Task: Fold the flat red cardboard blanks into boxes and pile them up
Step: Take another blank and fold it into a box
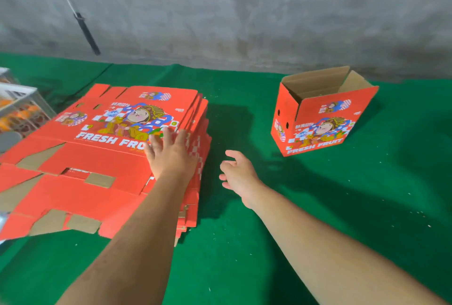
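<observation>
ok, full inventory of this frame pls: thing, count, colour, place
stack of flat blanks: one pile, count unclear, red print with brown undersides showing, left on the cloth
folded box: one, red outside, brown inside, top flaps open, upright at right rear
green cloth: one, covers the work surface
wall: grey, behind the surface
dark rod on a white cord: one, hangs at upper left
wire crate: white, orange things inside, far left edge
left hand: flat on the top blank near the pile's right edge
right hand: open, empty, above the cloth beside the pile
</observation>
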Demonstrator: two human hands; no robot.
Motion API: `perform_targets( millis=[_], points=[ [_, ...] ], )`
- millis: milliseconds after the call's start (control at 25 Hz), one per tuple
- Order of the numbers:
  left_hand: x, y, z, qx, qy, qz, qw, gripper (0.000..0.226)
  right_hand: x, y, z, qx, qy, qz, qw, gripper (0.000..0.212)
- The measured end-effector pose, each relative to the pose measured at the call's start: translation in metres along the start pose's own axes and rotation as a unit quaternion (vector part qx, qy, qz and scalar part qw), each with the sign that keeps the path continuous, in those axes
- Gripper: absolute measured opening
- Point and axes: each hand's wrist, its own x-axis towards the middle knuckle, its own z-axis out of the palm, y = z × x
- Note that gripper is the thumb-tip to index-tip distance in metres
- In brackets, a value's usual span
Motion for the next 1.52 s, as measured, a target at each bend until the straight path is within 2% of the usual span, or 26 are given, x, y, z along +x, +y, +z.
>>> perform_targets(
  millis=[40,120,200,320,440,520,600,680,760,880,920,1000,1080,1240,1360,1440,1520],
  points=[
    [0.003,-0.006,-0.001,0.026,-0.044,-0.022,0.998,0.070,-0.002,-0.002,0.008,0.000,-0.006,-0.005,1.000,0.051],
    [0.004,-0.005,-0.005,0.036,-0.051,-0.013,0.998,0.070,-0.007,-0.010,0.021,0.007,-0.017,-0.012,1.000,0.049],
    [-0.003,0.008,-0.012,0.019,-0.019,0.008,1.000,0.054,-0.008,-0.018,0.026,0.027,-0.017,-0.006,0.999,0.050],
    [-0.030,0.029,-0.011,0.015,-0.027,0.061,0.998,0.036,-0.008,-0.028,0.024,0.121,-0.016,0.029,0.992,0.052],
    [-0.062,0.049,-0.003,-0.007,-0.014,0.123,0.992,0.049,-0.009,-0.035,0.016,0.223,-0.004,0.044,0.974,0.032],
    [-0.075,0.058,-0.002,-0.057,-0.005,0.167,0.984,0.053,-0.010,-0.035,0.004,0.255,0.034,0.049,0.965,0.025],
    [-0.083,0.062,-0.002,-0.164,-0.004,0.228,0.960,0.038,-0.015,-0.034,-0.018,0.273,0.067,0.034,0.959,0.027],
    [-0.089,0.055,0.001,-0.267,-0.009,0.252,0.930,0.031,-0.027,-0.027,-0.050,0.302,0.089,0.003,0.949,0.028],
    [-0.091,0.041,0.007,-0.287,-0.005,0.221,0.932,0.036,-0.042,-0.013,-0.090,0.322,0.126,-0.031,0.938,0.032],
    [-0.088,0.021,0.013,-0.200,0.075,0.100,0.972,0.057,-0.072,0.019,-0.158,0.358,0.194,-0.069,0.911,0.032],
    [-0.086,0.018,0.012,-0.197,0.070,0.066,0.976,0.071,-0.084,0.031,-0.180,0.368,0.217,-0.073,0.901,0.032],
    [-0.085,0.016,0.012,-0.211,0.022,0.058,0.975,0.092,-0.106,0.051,-0.212,0.376,0.267,-0.052,0.886,0.032],
    [-0.088,0.022,0.017,-0.238,-0.014,0.079,0.968,0.092,-0.126,0.063,-0.232,0.358,0.302,-0.014,0.884,0.029],
    [-0.100,0.035,0.020,-0.337,-0.063,0.046,0.938,0.071,-0.151,0.077,-0.242,0.236,0.352,0.075,0.903,0.017],
    [-0.110,0.027,0.028,-0.344,-0.107,0.018,0.933,0.073,-0.162,0.086,-0.239,0.131,0.302,0.127,0.935,0.035],
    [-0.117,0.016,0.035,-0.325,-0.116,0.002,0.939,0.076,-0.166,0.085,-0.236,0.093,0.292,0.129,0.943,0.049],
    [-0.127,0.010,0.040,-0.331,-0.146,-0.002,0.932,0.082,-0.167,0.080,-0.236,0.097,0.275,0.106,0.950,0.047]
  ],
)
